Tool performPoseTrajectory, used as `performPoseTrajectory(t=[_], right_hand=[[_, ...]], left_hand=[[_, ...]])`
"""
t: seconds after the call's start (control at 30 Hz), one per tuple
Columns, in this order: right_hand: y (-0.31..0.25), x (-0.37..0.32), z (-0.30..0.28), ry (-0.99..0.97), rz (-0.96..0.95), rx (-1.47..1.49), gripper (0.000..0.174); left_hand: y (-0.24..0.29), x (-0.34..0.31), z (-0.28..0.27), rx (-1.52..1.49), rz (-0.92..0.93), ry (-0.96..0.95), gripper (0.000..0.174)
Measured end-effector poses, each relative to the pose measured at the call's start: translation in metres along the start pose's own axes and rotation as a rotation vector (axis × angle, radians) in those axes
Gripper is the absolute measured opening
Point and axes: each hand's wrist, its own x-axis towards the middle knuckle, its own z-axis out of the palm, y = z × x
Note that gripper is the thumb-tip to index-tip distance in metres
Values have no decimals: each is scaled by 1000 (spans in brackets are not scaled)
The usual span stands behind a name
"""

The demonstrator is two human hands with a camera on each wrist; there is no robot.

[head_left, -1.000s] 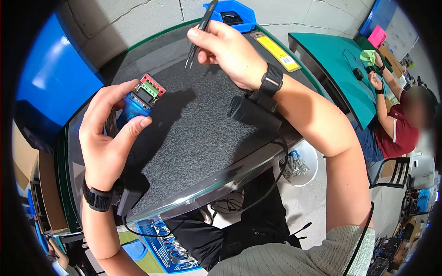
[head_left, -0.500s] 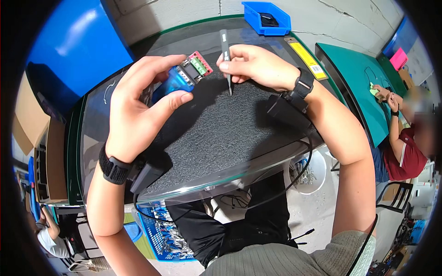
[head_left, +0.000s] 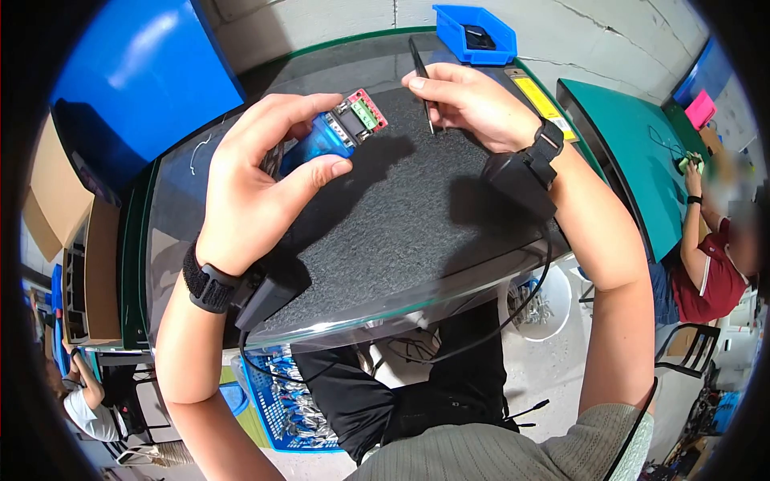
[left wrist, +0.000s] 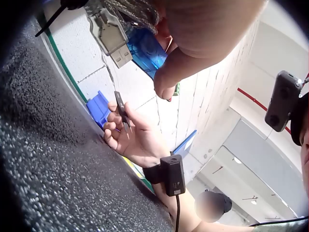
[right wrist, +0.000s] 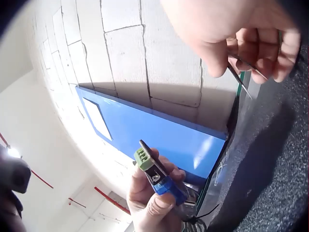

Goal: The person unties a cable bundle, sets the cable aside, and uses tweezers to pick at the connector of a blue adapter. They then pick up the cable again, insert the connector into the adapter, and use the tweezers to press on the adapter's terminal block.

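My left hand (head_left: 261, 176) grips a translucent blue connector (head_left: 322, 143) over the dark textured mat (head_left: 361, 232). A red board with a green terminal block (head_left: 364, 115) sits at the connector's upper right end. Black tweezers (head_left: 420, 76) are pinched in my right hand (head_left: 481, 104), tips downward and apart from the connector. In the left wrist view, a USB plug (left wrist: 121, 56) and a coiled grey cable (left wrist: 133, 14) hang by the left hand. The right wrist view shows the slightly parted tweezer tips (right wrist: 250, 94) and the green terminal block (right wrist: 143, 158).
A blue bin (head_left: 481, 50) and a yellow-labelled strip (head_left: 539, 98) lie at the back right. A blue panel (head_left: 144, 80) stands at the left. Below the table edge are a blue basket (head_left: 269, 409) and a white bucket (head_left: 561, 313). Another person (head_left: 714, 272) sits at the right-hand green table.
The left hand and connector have shifted right in the head view. The right hand has also moved right, with the tweezers swinging from upright to tilted. The head view itself has shifted.
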Motion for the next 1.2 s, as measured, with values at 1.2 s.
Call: performPoseTrajectory(t=[1.2], right_hand=[[9,1,-12,247,-273,-821,23]], left_hand=[[-5,1,0,-31,106,29,49]])
